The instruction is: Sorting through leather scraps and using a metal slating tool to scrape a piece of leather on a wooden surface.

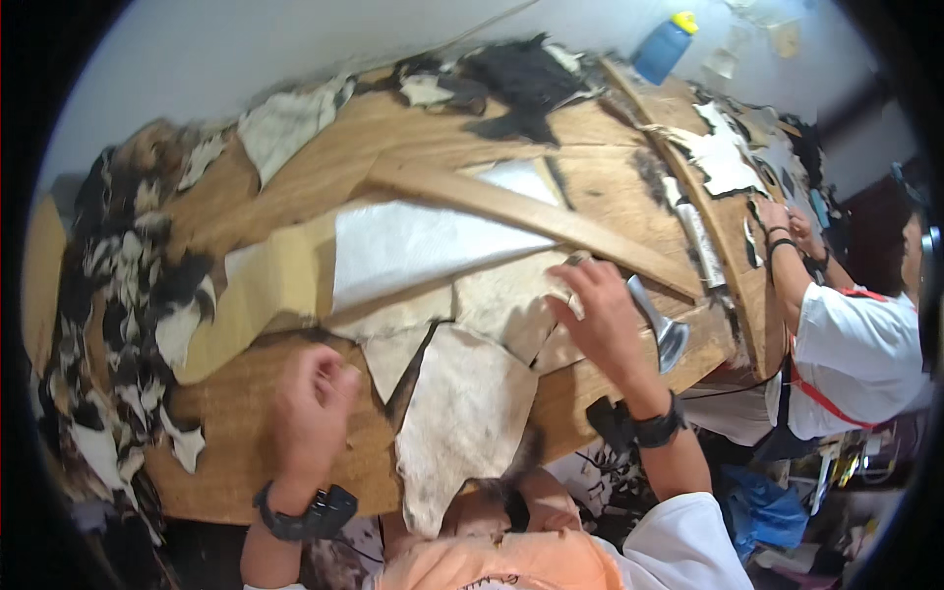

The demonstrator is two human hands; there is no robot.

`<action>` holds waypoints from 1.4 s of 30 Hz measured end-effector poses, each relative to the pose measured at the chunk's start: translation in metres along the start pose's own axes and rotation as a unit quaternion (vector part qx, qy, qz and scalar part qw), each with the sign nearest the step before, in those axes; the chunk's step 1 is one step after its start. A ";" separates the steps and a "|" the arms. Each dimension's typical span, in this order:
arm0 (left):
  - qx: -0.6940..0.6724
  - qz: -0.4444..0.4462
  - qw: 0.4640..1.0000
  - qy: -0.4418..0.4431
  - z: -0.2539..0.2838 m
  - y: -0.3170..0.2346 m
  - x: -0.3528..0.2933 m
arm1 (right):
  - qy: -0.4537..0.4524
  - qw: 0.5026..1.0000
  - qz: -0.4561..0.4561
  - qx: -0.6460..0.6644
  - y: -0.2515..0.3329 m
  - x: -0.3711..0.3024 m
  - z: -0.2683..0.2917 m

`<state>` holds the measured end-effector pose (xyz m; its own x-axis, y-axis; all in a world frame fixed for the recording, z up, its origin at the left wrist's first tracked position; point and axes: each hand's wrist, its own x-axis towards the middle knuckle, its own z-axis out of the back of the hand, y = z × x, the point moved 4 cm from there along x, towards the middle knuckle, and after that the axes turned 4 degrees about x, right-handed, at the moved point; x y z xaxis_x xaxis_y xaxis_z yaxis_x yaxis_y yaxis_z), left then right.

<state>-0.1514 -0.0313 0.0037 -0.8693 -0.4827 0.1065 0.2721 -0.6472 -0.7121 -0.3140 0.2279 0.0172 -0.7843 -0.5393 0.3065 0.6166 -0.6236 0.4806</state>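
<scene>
The pale hide piece lies on the near side of the wooden bar; it looks light, supple and floppy, probably best held by two opposite edges. The right hand is just nearer than the bar, fingers apart; the left hand, farther from it, curls, and I cannot tell whether it pinches anything.

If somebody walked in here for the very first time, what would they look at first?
Probably the big pale hide between the person's left hand and right hand, drooping over the near table edge. Next, perhaps the black-and-white scraps heaped along the left side. The blue bottle with a yellow top stands out at the back right.
</scene>
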 end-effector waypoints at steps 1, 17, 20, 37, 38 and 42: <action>-0.001 -0.013 1.000 -0.003 0.002 0.006 0.017 | -0.027 0.997 0.021 -0.071 -0.012 0.007 0.012; -0.148 0.143 0.965 0.163 -0.056 0.034 0.100 | -0.089 0.978 -0.028 -0.186 -0.091 -0.060 0.075; -0.140 0.128 0.968 0.165 -0.063 0.026 0.105 | -0.072 0.980 -0.084 -0.165 -0.092 -0.080 0.072; -0.135 0.100 0.977 0.130 -0.018 0.030 -0.001 | -0.130 0.919 -0.283 -0.242 -0.166 -0.102 0.078; -0.144 0.105 0.973 0.143 -0.019 0.032 -0.005 | -0.129 0.922 -0.294 -0.218 -0.169 -0.103 0.076; -0.155 0.127 0.968 0.151 -0.021 0.032 -0.018 | -0.139 0.929 -0.280 -0.197 -0.163 -0.099 0.078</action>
<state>-0.1355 -0.0308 -0.0351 -0.8844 -0.3778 -0.2741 0.3966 -0.2989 -0.8680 -0.3421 0.4264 -0.0273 -0.9436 0.0646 0.3247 0.0409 -0.9505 0.3079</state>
